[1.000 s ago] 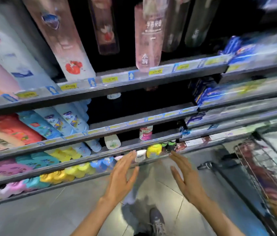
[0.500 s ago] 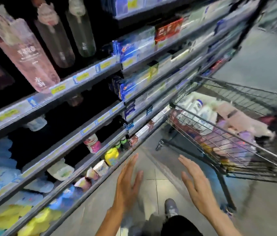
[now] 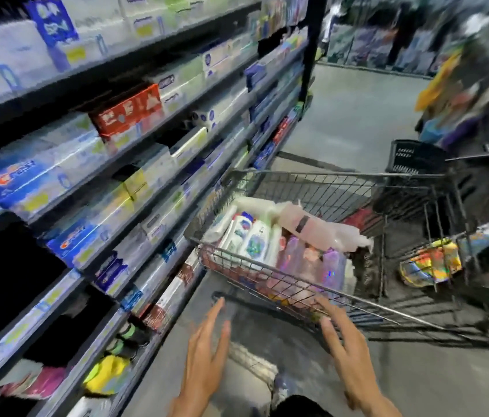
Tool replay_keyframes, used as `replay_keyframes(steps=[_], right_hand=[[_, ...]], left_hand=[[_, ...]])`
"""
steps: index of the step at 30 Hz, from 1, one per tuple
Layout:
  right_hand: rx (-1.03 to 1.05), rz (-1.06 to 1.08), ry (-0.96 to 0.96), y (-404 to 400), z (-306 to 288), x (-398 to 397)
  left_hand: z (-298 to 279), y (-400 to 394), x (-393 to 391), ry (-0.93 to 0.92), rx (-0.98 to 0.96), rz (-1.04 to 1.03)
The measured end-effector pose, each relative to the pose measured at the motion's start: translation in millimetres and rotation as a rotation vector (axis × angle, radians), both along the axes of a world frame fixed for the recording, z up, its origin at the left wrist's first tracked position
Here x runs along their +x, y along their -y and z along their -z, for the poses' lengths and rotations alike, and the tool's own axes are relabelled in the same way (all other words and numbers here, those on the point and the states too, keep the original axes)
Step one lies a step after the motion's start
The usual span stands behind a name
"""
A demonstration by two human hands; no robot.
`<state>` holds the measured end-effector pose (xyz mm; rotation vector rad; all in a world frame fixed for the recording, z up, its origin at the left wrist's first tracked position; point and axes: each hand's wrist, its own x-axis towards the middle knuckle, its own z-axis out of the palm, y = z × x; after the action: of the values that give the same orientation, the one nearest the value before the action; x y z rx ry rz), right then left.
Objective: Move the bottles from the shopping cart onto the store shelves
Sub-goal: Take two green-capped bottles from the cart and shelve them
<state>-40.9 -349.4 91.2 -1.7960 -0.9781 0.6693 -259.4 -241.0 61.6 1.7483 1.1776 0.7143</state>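
Note:
A wire shopping cart [image 3: 357,300] stands to the right of the store shelves [image 3: 153,188]. Inside it lie several bottles: white ones with blue labels [image 3: 252,239], a pale pink one [image 3: 321,228] on top, and pink and purple ones [image 3: 312,263] beside them. My left hand [image 3: 207,353] is held out low over the floor, empty, with fingers spread. My right hand [image 3: 342,347] is also empty with fingers apart, its fingertips just below the cart's near rim. Neither hand touches a bottle.
The shelves on the left hold toothpaste boxes [image 3: 42,176], with yellow and pink packs [image 3: 108,374] on the lowest tiers. A black basket [image 3: 414,156] sits past the cart. Colourful packets [image 3: 429,263] lie on the cart's right side. Grey floor [image 3: 354,115] runs down the aisle.
The view has swung right, away from the shelf bottles and onto the cart, which is now closer and central. Both hands stay empty and spread; the right one has neared the cart's rim.

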Motion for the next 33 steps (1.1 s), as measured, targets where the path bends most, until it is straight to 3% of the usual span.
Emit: replay_keyframes(steps=[8, 21, 27, 33], right_hand=[[-0.024, 0.044, -0.068, -39.1, -3.7, 89.4], [-0.129, 0.167, -0.126, -131.7, 18.7, 114.5], [-0.233, 0.268, -0.192, -188.8, 43.2, 110.8], [-0.365, 0.365, -0.219, -245.4, 83.6, 106.0]], left_hand=[[-3.0, -38.4, 121.6, -0.006, -0.028, 0.094], [15.7, -157.6, 158.3, -0.264, -0.018, 0.097], [50.4, -238.9, 187.8, -0.535, -0.101, 0.016], [97.5, -275.6, 221.3, -0.866, -0.253, 0.178]])
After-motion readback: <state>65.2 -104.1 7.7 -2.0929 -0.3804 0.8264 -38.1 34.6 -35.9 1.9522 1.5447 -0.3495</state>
